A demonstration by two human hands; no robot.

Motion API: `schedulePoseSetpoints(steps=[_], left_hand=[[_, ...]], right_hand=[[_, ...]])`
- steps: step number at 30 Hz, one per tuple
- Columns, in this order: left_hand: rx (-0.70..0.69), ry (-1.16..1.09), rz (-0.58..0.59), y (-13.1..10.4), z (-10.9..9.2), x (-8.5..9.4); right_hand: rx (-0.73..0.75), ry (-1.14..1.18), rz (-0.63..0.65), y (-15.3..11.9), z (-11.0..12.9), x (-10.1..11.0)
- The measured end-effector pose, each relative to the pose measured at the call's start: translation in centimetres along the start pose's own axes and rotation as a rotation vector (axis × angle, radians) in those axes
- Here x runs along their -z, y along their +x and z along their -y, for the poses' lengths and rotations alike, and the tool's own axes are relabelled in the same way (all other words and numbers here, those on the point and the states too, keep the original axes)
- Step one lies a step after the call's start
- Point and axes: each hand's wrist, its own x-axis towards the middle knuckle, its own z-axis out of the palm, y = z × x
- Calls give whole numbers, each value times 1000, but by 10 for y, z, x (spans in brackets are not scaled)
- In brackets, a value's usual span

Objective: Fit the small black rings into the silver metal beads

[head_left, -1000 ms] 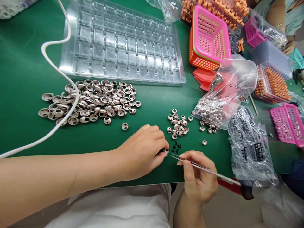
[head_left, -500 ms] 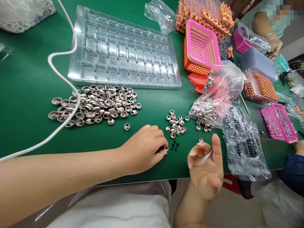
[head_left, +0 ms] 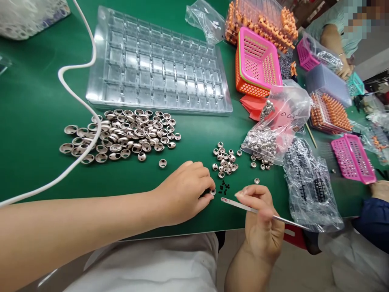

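My left hand point(head_left: 188, 192) rests on the green table, thumb and fingers pinched around a small silver metal ring point(head_left: 213, 192). Just right of its fingertips lie several tiny black parts point(head_left: 224, 187). Held in the fingers of my right hand point(head_left: 263, 219) is a slim metal pair of tweezers point(head_left: 238, 205), with its flat, red-marked end toward the black parts and its thin end pointing right. A cluster of small silver rings point(head_left: 225, 162) lies beyond the black parts. One loose ring point(head_left: 257, 181) sits just above my right hand.
A heap of larger silver rings point(head_left: 121, 136) lies before a clear compartment tray point(head_left: 158, 69). A white cable point(head_left: 69, 91) crosses the left side. Plastic bags point(head_left: 313, 186), stacked baskets point(head_left: 258, 61) and boxes of orange parts stand right. Other people's hands point(head_left: 379, 190) are at the far right.
My right hand has turned over and closed its fingers; the tweezers have swung round, flat end now toward the left hand. My left hand stays in place with the ring.
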Motion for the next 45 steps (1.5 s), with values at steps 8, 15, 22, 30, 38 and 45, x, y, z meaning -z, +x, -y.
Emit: schedulePoseSetpoints(steps=[8, 15, 22, 30, 38, 45], left_hand=[[-12, -2, -25, -1, 1, -3], [-17, -20, -23, -2, 1, -3], [19, -6, 13, 0, -5, 4], [24, 1, 20, 1, -6, 5], [11, -5, 5, 1, -6, 5], [16, 1, 18, 1, -6, 5]], right_hand=[[-16, 168, -92, 8, 6, -32], [-59, 424, -175, 14, 4, -45], [-130, 510, -78, 23, 10, -53], [-185, 519, -90, 21, 8, -60], [-178, 528, -68, 20, 9, -61], [-158, 481, -77, 20, 9, -61]])
